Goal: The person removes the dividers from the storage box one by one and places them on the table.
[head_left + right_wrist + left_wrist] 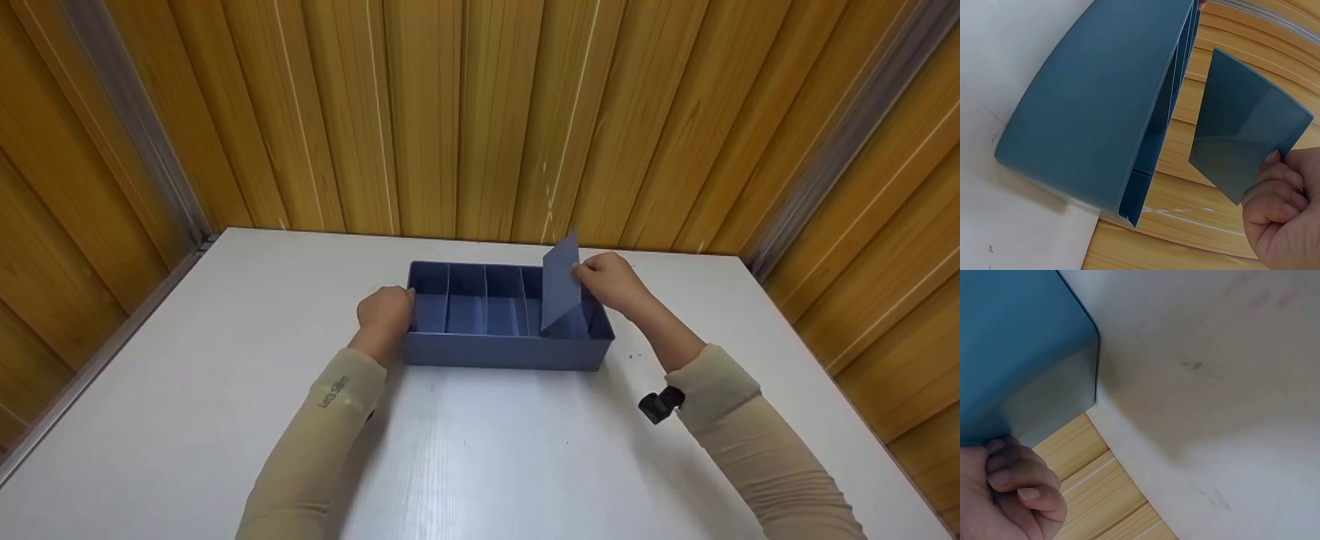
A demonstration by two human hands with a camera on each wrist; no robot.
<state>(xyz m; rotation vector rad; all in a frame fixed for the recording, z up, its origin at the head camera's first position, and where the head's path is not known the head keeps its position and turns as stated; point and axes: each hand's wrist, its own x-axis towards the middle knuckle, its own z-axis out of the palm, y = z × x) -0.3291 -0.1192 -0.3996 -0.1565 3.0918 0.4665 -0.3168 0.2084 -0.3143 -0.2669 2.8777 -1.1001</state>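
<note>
A blue-grey divided storage box sits on the white table, its long side facing me. Upright partitions split its left and middle part into narrow compartments. My left hand grips the box's left end wall at the rim; in the left wrist view its fingers are curled against that end. Above the right part of the box, my right hand pinches a thin flat divider panel by its edge. In the right wrist view this panel is held tilted, apart from the box wall.
The white table extends around the box. Wood-look panel walls stand behind it and at both sides, with grey metal posts in the corners. A black strap mount sticks out from the right sleeve.
</note>
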